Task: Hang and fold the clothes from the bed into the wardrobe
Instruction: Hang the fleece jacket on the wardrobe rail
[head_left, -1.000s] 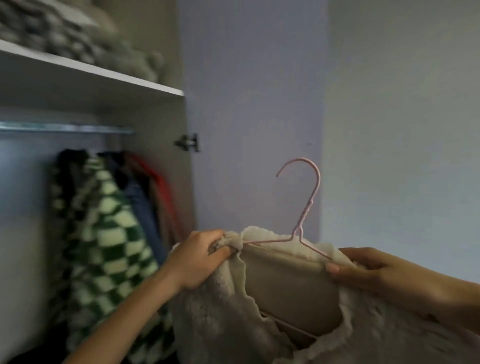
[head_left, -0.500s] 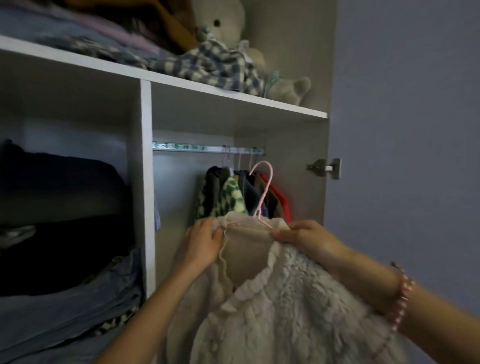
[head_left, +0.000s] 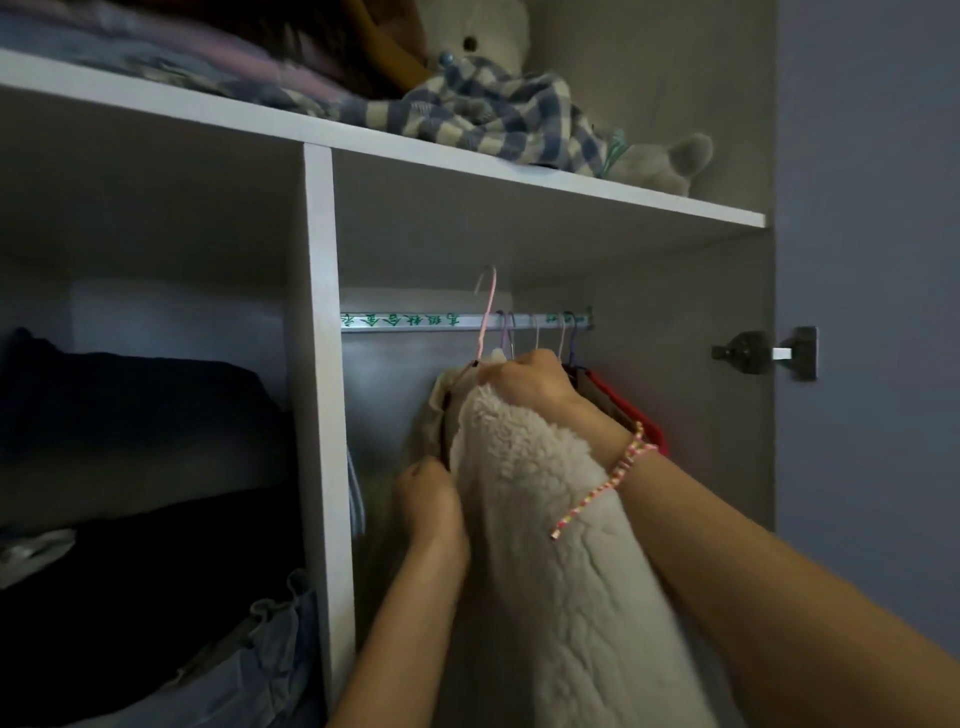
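Observation:
A cream fleece jacket (head_left: 550, 545) hangs on a pink wire hanger (head_left: 487, 317), held up inside the wardrobe's right compartment. The hanger's hook rises just above the metal rail (head_left: 410, 321); whether it rests on the rail I cannot tell. My right hand (head_left: 530, 382) grips the jacket's collar at the top, just below the hook. My left hand (head_left: 428, 501) holds the jacket's left front edge lower down. Other hung clothes (head_left: 623, 410) are mostly hidden behind the jacket and my right arm.
A white divider (head_left: 319, 415) separates the left compartment, which holds stacked dark clothes (head_left: 135, 415) and denim (head_left: 249, 670). The top shelf (head_left: 519, 174) carries a blue checked blanket (head_left: 493, 119) and plush toys. A door hinge (head_left: 763, 353) sits at right, beside the open door.
Both hands have lifted the jacket and hanger up and forward into the right compartment; the hook has risen to the rail. The view has closed in on the wardrobe.

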